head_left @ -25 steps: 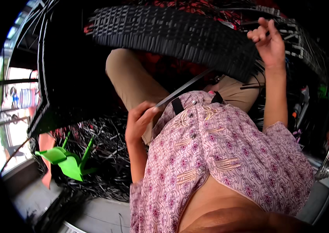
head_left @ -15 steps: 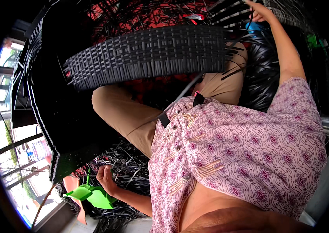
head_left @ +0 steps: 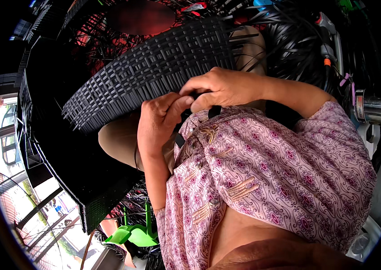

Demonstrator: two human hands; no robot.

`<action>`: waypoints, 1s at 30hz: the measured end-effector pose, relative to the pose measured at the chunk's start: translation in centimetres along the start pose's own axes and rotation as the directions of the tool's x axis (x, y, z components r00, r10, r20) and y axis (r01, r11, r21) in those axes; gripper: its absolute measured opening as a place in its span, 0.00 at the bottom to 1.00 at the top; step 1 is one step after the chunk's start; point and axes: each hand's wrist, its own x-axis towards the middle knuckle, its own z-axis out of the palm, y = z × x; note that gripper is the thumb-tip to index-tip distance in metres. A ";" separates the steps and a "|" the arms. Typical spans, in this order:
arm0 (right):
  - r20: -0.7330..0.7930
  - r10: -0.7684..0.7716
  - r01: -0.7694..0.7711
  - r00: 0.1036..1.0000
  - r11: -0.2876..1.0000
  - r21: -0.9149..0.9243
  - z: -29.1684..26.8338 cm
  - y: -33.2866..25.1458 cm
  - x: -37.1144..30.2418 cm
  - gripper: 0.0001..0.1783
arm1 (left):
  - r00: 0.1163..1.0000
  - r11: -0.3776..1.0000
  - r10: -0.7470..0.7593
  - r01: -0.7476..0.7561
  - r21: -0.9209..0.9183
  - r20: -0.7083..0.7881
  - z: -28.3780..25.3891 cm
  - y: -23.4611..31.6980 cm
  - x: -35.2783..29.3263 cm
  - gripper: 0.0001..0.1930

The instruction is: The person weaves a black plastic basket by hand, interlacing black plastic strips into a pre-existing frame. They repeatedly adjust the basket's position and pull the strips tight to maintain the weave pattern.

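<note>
A curved panel of woven black strips (head_left: 154,67) lies across my lap, its weave tight and its right end trailing loose strip ends. At its near edge my left hand (head_left: 156,118) is closed, thumb and fingers pinched together. My right hand (head_left: 219,90) meets it there, also pinching, with the fingertips of both hands nearly touching. Between them shows a dark bit of black strip (head_left: 193,95); the fingers hide most of it.
Loose black strips (head_left: 285,49) lie heaped at the right. A red-handled tool (head_left: 194,7) rests beyond the panel. A large black woven piece (head_left: 78,171) stands at the left, near a bright green plastic object (head_left: 138,236). A shiny metal cylinder (head_left: 377,108) is far right.
My right hand has come down from the upper right, and my left hand up from the lower left. They now meet at the panel's near edge. The panel has tilted in view.
</note>
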 end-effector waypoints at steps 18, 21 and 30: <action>-0.588 -0.031 -0.420 0.809 0.668 -0.614 -14.0 8.4 -9.2 0.27 | 0.955 0.937 -0.293 0.297 0.182 -0.047 -5.5 -5.5 -1.4 0.13; -0.278 -0.262 0.015 0.924 0.752 -0.659 -10.7 2.7 -6.3 0.33 | 0.998 0.950 0.042 -0.053 0.308 0.044 -0.8 -4.1 2.5 0.13; -0.466 -0.168 0.049 0.869 0.965 -0.257 -1.0 1.9 -2.2 0.34 | 0.962 0.906 0.261 -0.271 0.324 0.076 4.1 0.5 6.4 0.06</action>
